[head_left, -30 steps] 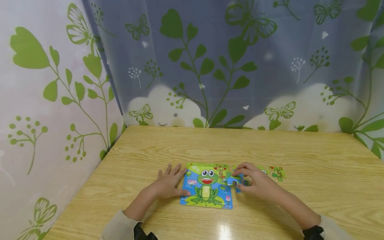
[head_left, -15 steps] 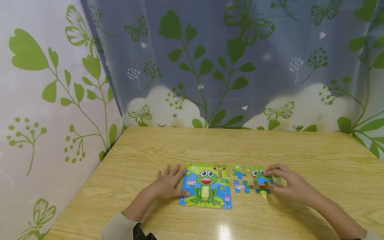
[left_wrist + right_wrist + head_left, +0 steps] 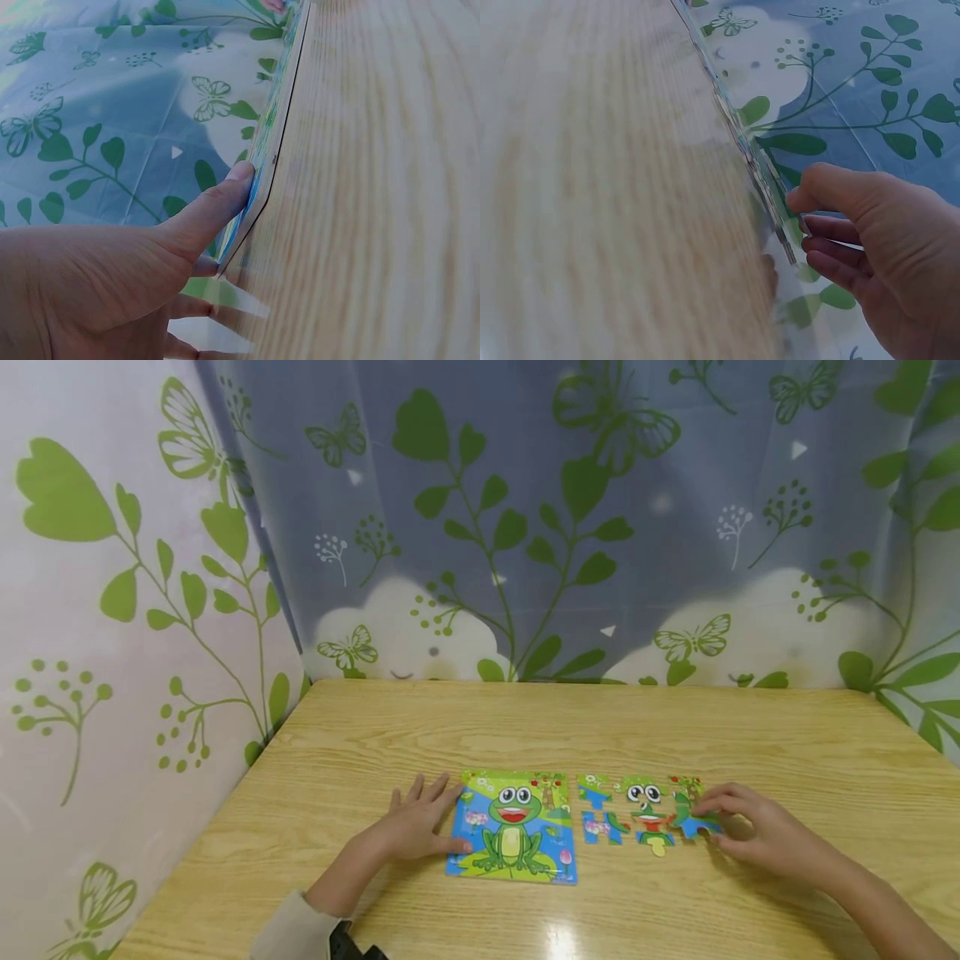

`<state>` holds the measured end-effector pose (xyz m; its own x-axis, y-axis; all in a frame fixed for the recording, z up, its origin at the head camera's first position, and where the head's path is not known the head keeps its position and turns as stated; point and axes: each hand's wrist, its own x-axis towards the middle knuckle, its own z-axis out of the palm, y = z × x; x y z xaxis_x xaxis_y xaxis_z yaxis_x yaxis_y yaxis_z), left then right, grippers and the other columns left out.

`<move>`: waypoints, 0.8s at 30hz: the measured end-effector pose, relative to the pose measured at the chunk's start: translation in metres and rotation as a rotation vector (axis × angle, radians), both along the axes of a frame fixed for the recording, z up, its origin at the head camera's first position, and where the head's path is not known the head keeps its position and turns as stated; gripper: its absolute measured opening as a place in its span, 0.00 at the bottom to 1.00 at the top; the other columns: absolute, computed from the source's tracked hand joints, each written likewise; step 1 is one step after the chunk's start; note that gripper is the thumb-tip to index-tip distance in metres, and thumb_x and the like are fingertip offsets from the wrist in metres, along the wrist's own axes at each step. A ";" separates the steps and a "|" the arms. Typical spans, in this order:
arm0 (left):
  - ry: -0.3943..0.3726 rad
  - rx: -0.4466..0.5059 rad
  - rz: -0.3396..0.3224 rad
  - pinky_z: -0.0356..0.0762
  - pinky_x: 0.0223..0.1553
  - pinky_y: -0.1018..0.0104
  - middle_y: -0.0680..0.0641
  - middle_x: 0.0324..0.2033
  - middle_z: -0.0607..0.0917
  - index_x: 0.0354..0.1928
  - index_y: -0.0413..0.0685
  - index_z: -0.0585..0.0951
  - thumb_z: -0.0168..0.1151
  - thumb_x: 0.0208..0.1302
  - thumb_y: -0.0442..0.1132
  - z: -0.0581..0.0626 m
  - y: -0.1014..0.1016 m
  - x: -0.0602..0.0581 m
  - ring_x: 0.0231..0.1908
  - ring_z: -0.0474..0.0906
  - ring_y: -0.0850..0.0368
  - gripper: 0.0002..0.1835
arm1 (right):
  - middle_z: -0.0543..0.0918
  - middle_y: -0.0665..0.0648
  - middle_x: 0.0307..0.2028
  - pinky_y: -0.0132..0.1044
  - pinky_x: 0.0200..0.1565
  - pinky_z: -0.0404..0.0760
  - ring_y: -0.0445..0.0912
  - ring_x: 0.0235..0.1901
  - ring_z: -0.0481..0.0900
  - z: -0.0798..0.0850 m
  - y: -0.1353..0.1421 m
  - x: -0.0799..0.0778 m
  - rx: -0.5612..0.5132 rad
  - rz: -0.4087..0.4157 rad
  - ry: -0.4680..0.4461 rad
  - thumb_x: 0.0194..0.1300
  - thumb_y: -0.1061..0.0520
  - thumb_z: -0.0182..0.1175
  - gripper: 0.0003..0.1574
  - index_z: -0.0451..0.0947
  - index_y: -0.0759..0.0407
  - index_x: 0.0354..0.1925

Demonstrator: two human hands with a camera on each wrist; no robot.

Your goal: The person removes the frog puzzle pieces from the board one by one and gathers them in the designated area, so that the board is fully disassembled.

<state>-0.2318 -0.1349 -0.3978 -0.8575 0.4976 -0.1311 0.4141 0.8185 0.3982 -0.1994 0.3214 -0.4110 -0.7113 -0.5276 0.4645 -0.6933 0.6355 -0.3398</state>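
Note:
My left hand (image 3: 412,827) lies spread at the left side of a square frog picture board (image 3: 512,847), its thumb on the board's top face and its other fingers along the edge. The left wrist view shows the thumb (image 3: 217,206) pressing near a rounded corner. At the right, my right hand (image 3: 757,831) pinches a blue-and-green jigsaw piece (image 3: 693,825) between thumb and fingers, low over the table. That piece overlaps an apple-tree jigsaw piece (image 3: 685,783) behind it. In the right wrist view, the right hand (image 3: 885,240) has its fingertips close beside the thin edge-on row of pieces.
Between board and right hand lie several jigsaw pieces: a flowered corner piece (image 3: 593,788), a pink-blossom piece (image 3: 596,828), a frog-eyes piece (image 3: 642,791) and a frog-belly piece (image 3: 656,842). They rest on the wooden table (image 3: 450,727). A leaf-patterned curtain (image 3: 480,543) hangs behind.
My right hand has carried the blue-and-green jigsaw piece rightward, from beside the board past the frog pieces to the row's right end. The left hand stays on the board.

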 end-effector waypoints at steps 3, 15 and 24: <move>0.001 0.002 -0.001 0.33 0.56 0.31 0.37 0.69 0.48 0.71 0.48 0.54 0.59 0.54 0.63 -0.001 0.000 0.000 0.65 0.35 0.32 0.48 | 0.75 0.49 0.43 0.29 0.37 0.74 0.34 0.43 0.71 0.000 0.002 0.001 0.021 -0.002 -0.029 0.45 0.67 0.71 0.23 0.79 0.51 0.41; 0.002 0.007 -0.006 0.33 0.55 0.30 0.37 0.68 0.48 0.70 0.48 0.54 0.59 0.54 0.63 -0.001 0.000 0.001 0.65 0.35 0.32 0.48 | 0.75 0.49 0.43 0.28 0.40 0.74 0.35 0.44 0.70 -0.002 0.008 0.002 0.059 0.002 -0.110 0.50 0.59 0.70 0.18 0.79 0.48 0.41; -0.002 0.010 0.002 0.32 0.56 0.31 0.38 0.69 0.48 0.71 0.48 0.54 0.59 0.54 0.63 -0.001 0.000 0.001 0.65 0.35 0.32 0.48 | 0.74 0.49 0.44 0.35 0.39 0.75 0.38 0.44 0.70 -0.001 0.009 0.002 0.096 -0.023 -0.121 0.52 0.58 0.69 0.18 0.78 0.46 0.42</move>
